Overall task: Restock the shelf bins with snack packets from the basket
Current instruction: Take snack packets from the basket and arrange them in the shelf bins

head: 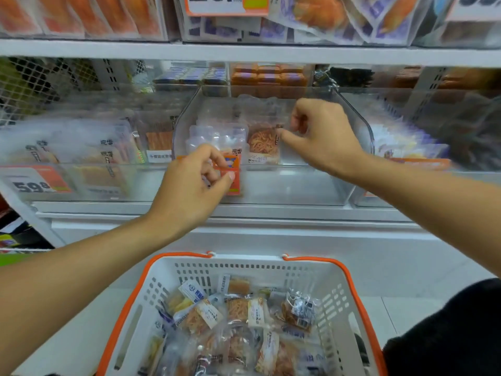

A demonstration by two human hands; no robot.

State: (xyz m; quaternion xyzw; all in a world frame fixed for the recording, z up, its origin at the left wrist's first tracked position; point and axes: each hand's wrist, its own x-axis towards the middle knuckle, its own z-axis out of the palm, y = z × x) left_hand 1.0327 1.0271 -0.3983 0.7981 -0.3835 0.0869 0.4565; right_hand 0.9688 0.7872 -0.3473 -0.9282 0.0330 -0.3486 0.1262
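The right hand (320, 134) pinches a snack packet (263, 143) upright in the clear bin (292, 185). The left hand (189, 183), fingers curled, seems to pinch the orange tag (233, 183) on the bin's front. Blurred packets fill neighbouring bins. Below, the white basket (339, 299) holds more packets, its near edge cut off.

Both my hands are at the clear shelf bin, above the basket.

My right hand (320, 137) pinches a snack packet (263, 143) of orange strips standing upright in the clear bin (287, 185); my left hand (189, 185) pinches the orange tag (232, 183) on the bin's front wall. Below, the white basket (336, 299) with orange handles holds more packets.
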